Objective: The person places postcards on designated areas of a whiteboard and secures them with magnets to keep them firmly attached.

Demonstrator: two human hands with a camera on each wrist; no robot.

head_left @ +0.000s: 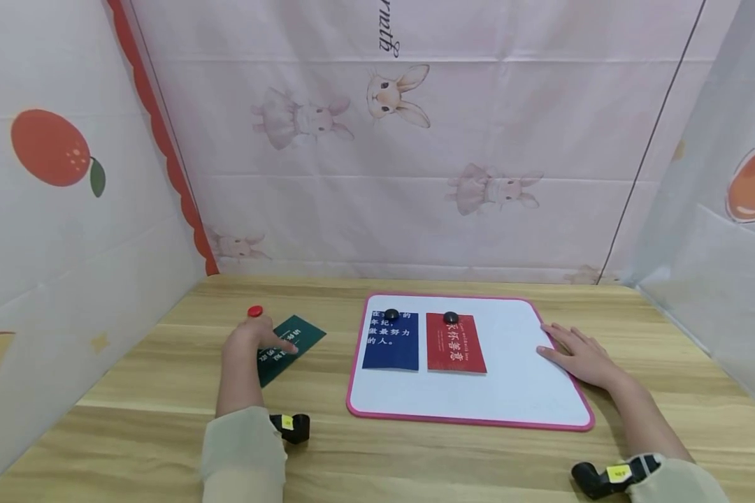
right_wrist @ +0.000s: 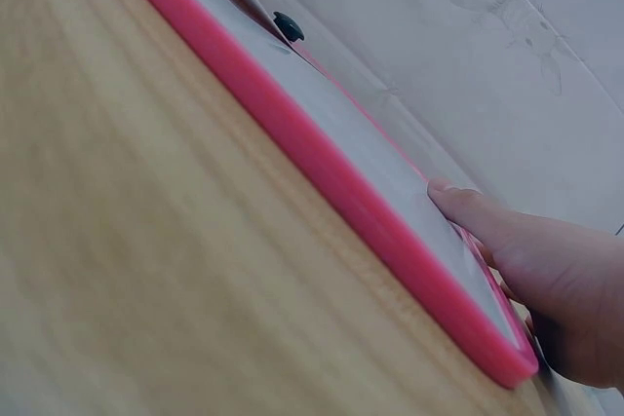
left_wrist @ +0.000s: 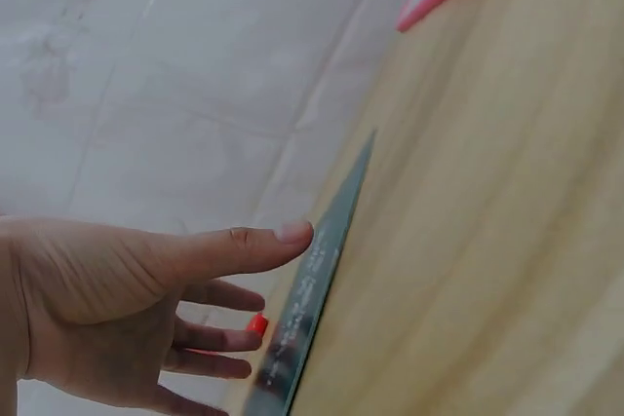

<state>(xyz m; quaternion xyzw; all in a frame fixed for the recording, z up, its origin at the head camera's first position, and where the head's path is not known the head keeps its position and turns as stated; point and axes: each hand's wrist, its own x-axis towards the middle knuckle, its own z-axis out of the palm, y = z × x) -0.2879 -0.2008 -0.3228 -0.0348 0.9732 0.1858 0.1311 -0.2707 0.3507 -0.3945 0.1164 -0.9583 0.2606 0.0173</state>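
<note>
My left hand (head_left: pixel 249 340) is over a dark green card (head_left: pixel 292 349) with white writing, which lies on the table. Its thumb extends over the card in the head view, and the left wrist view shows the fingers spread with nothing between them. A red round magnet (head_left: pixel 255 311) is just beyond this hand. My right hand (head_left: pixel 581 358) rests at the right edge of a pink-rimmed whiteboard (head_left: pixel 409 400), thumb on the rim. On the board are a blue card (head_left: pixel 391 353) and a red card (head_left: pixel 456 349), each with a black magnet (head_left: pixel 451 318) at its top.
The wood-grain table (head_left: pixel 314 464) runs back to a pale rabbit-print curtain (head_left: pixel 352 230). Fruit-print sheets (head_left: pixel 56 251) hang along both sides. A black wrist camera (head_left: pixel 292 427) is strapped at each cuff.
</note>
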